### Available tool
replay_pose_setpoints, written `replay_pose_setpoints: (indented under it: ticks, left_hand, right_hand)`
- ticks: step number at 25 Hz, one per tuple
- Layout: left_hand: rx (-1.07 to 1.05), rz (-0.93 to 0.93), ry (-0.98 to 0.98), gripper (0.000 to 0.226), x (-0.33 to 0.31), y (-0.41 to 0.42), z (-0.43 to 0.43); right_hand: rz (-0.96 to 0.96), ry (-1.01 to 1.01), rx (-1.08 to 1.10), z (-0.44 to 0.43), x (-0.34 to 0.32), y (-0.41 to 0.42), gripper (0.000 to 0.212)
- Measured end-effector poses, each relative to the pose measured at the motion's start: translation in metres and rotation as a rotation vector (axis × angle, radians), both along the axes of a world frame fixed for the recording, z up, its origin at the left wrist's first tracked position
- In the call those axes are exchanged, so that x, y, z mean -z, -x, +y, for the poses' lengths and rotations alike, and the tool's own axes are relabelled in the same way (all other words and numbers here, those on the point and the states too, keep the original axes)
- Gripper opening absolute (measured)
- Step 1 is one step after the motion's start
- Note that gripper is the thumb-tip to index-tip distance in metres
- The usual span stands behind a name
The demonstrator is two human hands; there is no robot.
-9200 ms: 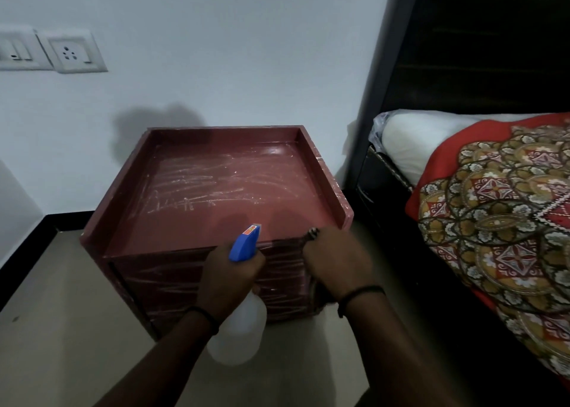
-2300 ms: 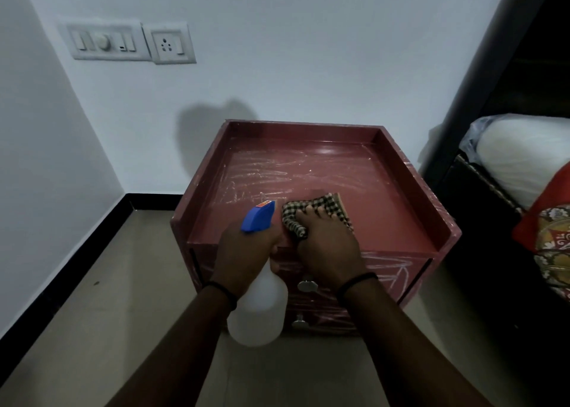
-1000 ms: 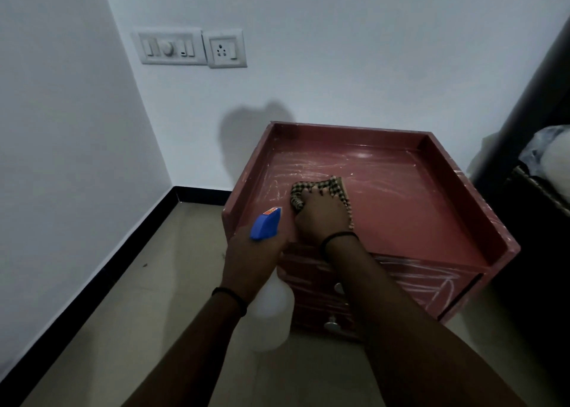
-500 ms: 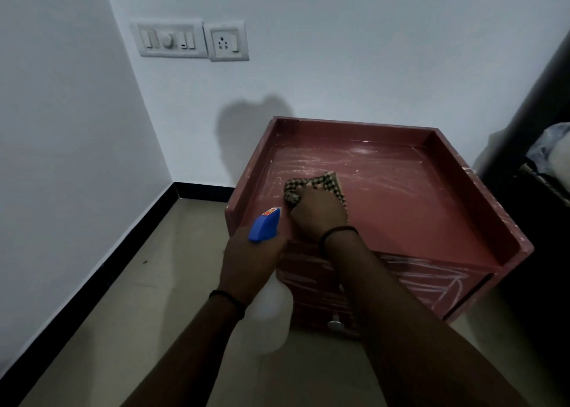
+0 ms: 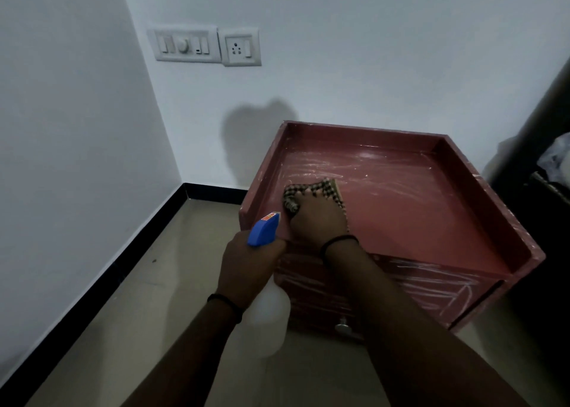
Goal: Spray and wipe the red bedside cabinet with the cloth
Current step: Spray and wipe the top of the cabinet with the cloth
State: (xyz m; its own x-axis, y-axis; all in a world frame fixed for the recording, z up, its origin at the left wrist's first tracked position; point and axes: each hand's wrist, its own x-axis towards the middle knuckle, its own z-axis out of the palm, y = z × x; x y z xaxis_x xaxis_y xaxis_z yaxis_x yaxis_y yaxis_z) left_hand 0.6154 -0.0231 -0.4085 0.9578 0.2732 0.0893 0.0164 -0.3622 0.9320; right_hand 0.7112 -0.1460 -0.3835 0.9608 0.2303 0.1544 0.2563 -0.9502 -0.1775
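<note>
The red bedside cabinet (image 5: 431, 221) stands against the white wall, its recessed top streaked with whitish marks. A checked cloth (image 5: 320, 189) lies on the near-left part of that top. My right hand (image 5: 317, 215) rests on the cloth, with its thumb curled round the bunched left end and the fingers lying over it. My left hand (image 5: 246, 264) grips the neck of a white spray bottle (image 5: 268, 317) with a blue trigger head (image 5: 263, 229), held in front of the cabinet's left front corner.
A switch panel and socket (image 5: 206, 46) sit on the wall above. A white side wall with black skirting (image 5: 101, 280) closes the left. The dark bed frame (image 5: 533, 172) stands right of the cabinet. A drawer knob (image 5: 342, 327) shows on the cabinet front. Tiled floor lies below.
My right hand has slid the cloth from the top's front middle toward its left side. The view has swung left. The spray bottle stays in my left hand.
</note>
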Motion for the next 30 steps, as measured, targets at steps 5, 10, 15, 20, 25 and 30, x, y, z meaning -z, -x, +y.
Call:
replay_pose_setpoints:
  ticks: [5,10,15,20,25,30]
  left_hand:
    - [0.007,0.019,0.029,0.027,0.0,0.008,0.005]
    - [0.009,0.04,0.031,0.02,0.003,0.006,0.015]
    - [0.012,0.025,0.019,0.019,0.006,0.008,0.019]
    - [0.014,0.017,0.04,0.019,0.009,0.007,0.024]
    - [-0.006,0.007,0.048,0.016,0.007,0.006,0.026]
    - [-0.001,0.013,0.013,0.014,0.008,0.008,0.024]
  right_hand:
    - [0.046,0.012,0.028,0.009,-0.003,-0.003,0.037]
    - [-0.045,0.002,-0.072,0.006,0.011,0.041,0.041]
    - [-0.014,0.02,-0.016,0.029,-0.003,-0.011,0.035]
    - [-0.025,0.007,-0.057,0.024,0.002,0.018,0.037]
    - [-0.01,0.014,-0.1,0.027,-0.01,0.028,0.038]
    - [0.048,0.008,-0.015,0.048,-0.016,-0.005,0.024]
